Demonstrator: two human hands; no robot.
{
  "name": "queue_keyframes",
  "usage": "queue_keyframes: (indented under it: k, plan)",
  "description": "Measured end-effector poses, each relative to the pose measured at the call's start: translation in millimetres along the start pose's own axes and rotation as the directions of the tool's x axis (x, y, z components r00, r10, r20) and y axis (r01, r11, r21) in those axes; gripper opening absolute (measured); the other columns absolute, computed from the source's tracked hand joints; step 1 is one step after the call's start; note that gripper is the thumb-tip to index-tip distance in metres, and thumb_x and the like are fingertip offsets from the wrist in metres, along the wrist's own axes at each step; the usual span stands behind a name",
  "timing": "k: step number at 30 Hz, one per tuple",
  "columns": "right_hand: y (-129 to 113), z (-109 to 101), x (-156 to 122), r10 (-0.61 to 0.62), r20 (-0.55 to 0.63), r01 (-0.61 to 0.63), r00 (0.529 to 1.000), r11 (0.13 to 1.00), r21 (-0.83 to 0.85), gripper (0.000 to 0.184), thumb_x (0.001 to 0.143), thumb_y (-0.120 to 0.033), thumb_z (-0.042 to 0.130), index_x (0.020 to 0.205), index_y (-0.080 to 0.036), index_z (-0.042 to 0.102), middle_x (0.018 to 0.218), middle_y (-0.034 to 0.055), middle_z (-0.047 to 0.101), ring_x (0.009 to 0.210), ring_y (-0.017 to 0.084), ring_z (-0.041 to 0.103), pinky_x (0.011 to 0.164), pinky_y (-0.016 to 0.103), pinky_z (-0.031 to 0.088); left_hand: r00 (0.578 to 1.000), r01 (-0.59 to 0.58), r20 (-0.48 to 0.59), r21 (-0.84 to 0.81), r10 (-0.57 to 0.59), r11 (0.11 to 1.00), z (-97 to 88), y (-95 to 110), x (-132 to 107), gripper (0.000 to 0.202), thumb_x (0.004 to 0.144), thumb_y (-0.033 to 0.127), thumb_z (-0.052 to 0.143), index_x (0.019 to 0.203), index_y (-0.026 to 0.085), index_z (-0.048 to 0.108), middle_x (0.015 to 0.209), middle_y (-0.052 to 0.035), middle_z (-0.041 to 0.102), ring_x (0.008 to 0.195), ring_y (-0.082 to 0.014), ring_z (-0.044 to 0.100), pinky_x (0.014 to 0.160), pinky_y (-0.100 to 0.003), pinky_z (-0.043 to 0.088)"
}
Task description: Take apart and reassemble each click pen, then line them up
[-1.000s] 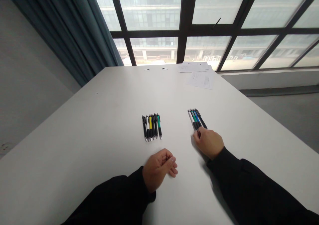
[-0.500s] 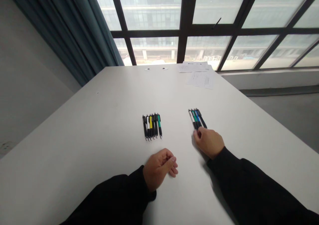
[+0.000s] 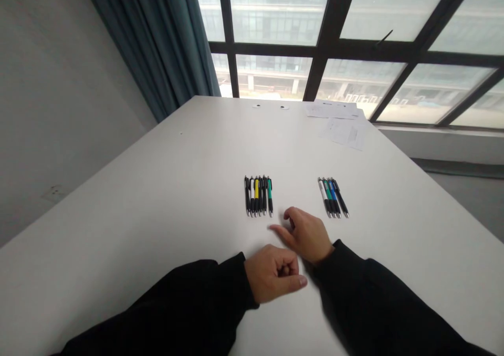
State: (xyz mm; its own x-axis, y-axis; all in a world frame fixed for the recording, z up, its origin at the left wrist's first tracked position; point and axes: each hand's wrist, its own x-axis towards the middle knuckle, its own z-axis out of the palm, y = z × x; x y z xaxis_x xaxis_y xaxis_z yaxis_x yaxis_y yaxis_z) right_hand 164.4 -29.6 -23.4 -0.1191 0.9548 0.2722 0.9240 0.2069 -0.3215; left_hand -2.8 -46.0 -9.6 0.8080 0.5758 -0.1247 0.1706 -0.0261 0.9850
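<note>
Two rows of pens lie on the white table (image 3: 157, 209). The left row (image 3: 258, 196) has several pens with black, white, yellow and green barrels. The right row (image 3: 333, 197) has several pens in white, green, blue and black. My right hand (image 3: 305, 233) hovers between the rows, just below the left row's green pen, with thumb and fingers loosely spread and nothing in it. My left hand (image 3: 273, 273) rests nearer me in a loose fist, touching the table, holding nothing visible.
Sheets of paper (image 3: 342, 130) lie at the table's far right corner. Two small round discs (image 3: 270, 106) sit near the far edge. A teal curtain (image 3: 157, 46) hangs at the left, with large windows behind.
My right hand left the right row of pens and moved left toward the left row. The left hand curled tighter. The camera view shifted left.
</note>
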Motion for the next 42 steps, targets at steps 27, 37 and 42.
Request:
queue_keyframes:
  k: [27, 37, 42]
  plan:
    - [46, -23, -34, 0.372, 0.143, -0.308, 0.917, 0.432, 0.847, 0.03, 0.076, -0.042, 0.073, 0.09, -0.017, 0.064, 0.055, -0.0025, 0.059, 0.038, 0.009, 0.046, 0.034, 0.02, 0.032, 0.854, -0.124, -0.499, -0.472, -0.149, 0.873, -42.5, -18, 15, 0.044, 0.072, 0.048, 0.076, 0.09, 0.015, 0.052, 0.073, -0.0017, 0.065, 0.052, -0.0106, 0.059, 0.044, -0.021, 0.045]
    - [47, -29, -29, 0.425, 0.193, -0.339, 0.885, 0.301, 0.891, 0.034, 0.072, -0.04, 0.078, 0.092, -0.017, 0.064, 0.056, -0.0027, 0.059, 0.041, 0.011, 0.052, 0.032, 0.021, 0.037, 0.832, -0.161, -0.542, -0.436, -0.116, 0.886, -48.0, -21, 14, 0.034, 0.077, 0.037, 0.074, 0.093, 0.013, 0.056, 0.082, -0.008, 0.072, 0.06, -0.013, 0.065, 0.051, -0.022, 0.048]
    - [46, -30, -29, 0.439, 0.191, -0.33, 0.878, 0.264, 0.906, 0.034, 0.071, -0.039, 0.079, 0.09, -0.017, 0.063, 0.055, -0.0027, 0.059, 0.041, 0.011, 0.051, 0.032, 0.02, 0.037, 0.824, -0.181, -0.557, -0.435, -0.106, 0.882, -48.4, -21, 14, 0.032, 0.078, 0.035, 0.073, 0.092, 0.013, 0.054, 0.084, -0.0082, 0.072, 0.06, -0.0125, 0.065, 0.049, -0.021, 0.046]
